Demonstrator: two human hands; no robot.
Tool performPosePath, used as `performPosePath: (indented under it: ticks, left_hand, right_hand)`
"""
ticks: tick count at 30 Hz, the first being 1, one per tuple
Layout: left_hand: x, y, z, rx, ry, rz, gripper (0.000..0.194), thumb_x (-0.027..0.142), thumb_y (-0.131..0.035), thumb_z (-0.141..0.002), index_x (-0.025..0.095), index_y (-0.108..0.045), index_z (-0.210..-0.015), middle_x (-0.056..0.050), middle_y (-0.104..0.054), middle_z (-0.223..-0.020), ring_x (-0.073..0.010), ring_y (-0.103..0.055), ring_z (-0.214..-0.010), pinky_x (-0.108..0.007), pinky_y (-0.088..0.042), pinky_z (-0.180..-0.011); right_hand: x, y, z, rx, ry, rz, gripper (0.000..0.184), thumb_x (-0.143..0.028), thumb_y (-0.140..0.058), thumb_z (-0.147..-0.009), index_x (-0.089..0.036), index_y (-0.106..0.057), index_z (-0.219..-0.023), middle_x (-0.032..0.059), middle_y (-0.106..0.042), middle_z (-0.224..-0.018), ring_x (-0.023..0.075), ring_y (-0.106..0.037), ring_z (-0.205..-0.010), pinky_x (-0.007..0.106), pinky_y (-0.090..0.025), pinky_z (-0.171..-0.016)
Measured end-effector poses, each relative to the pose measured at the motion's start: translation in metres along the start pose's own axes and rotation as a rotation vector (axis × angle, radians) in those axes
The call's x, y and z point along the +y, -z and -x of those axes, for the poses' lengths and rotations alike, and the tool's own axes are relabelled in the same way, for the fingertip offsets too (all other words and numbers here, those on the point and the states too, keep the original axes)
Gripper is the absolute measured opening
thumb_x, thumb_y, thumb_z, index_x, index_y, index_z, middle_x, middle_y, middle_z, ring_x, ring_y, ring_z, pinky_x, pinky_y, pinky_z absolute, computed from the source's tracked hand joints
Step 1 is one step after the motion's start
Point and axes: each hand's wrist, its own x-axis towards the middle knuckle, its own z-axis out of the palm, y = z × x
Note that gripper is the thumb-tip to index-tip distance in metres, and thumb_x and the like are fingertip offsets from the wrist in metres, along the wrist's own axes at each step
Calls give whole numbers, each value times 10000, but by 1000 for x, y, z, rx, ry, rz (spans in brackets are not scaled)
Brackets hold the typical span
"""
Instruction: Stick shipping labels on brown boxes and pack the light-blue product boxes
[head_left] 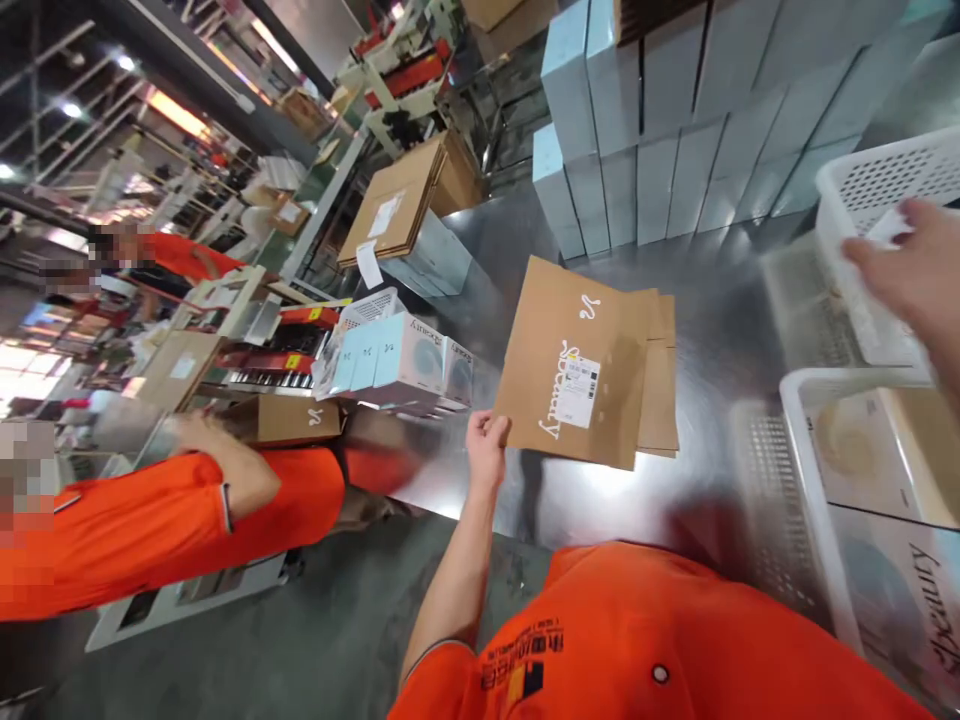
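Note:
My left hand (pixel 489 445) is closed on the lower left corner of a flat cardboard carton (pixel 517 375) with white lettering. A printed white label (pixel 579 392) is stuck on that carton. Another folded cardboard piece (pixel 661 400) shows from beneath its right side, over the shiny metal table (pixel 712 375). At the far right, my right hand (pixel 919 265) is above a white perforated basket (pixel 844 200), with a small white slip (pixel 888 228) pinched between thumb and fingers.
Tall pale-blue boxes (pixel 652 190) stand in rows at the back. Boxes fill a white crate (pixel 795 400) at right. Several printed boxes (pixel 397 360) and a carton stack (pixel 394 205) stand left. A co-worker in an orange shirt (pixel 292 500) is close on the left.

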Motion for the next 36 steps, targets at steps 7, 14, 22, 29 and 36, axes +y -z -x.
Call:
performPosePath:
  ticks: [7,14,22,29,36]
  left_hand:
    - [37,112,60,91,-114,286,378,405,-824,-570,213,-570,-773,52,-610,-691,-101,-565,-613,-220,-436,-631]
    - [29,165,72,104,-26,373,364,367,-838,-542,217,-573,-741,59,-610,-654,-92,-561,-571,-207,-423,-583]
    - [31,192,63,-99,-29,515,287,336,-760,-606,197,-512,-569,3,-691,-742,-147,-620,-734,-258,-470,-711]
    - [26,178,55,-18,21,364,239,347,-765,-646,191,-585,-618,3,-723,-793,-149,-626,-729,-255,-484,-702]
    - [50,149,110,-813,-371,-192,174,420,-704,-802,281,-783,-870,-76,-744,-1117,-357,-554,-1268,-561,-290,-1167]
  right_hand:
    - [-182,-62,124,-440,541,-398,713,-356,-614,-943,-48,-323,-1517,180,-335,-1571,267,-336,-1433,426,-290,-1171]
    - [-243,-98,197,-546,574,-403,683,-381,-663,-901,-48,-420,-1445,184,-479,-1458,284,-454,-1320,455,-310,-1137]
    - [-242,-95,240,-386,452,-413,1014,-438,-748,-769,-19,-220,-1526,230,-276,-1576,335,-255,-1460,493,-180,-1216]
    - [-137,-20,337,-437,431,-481,1111,-618,-669,-751,-378,24,-1587,11,-148,-1654,292,-272,-1478,467,-280,-1211]
    - [-73,-43,360,-159,653,-98,1066,-628,-657,-791,-323,-30,-1598,122,29,-1658,440,-217,-1468,646,-366,-1110]
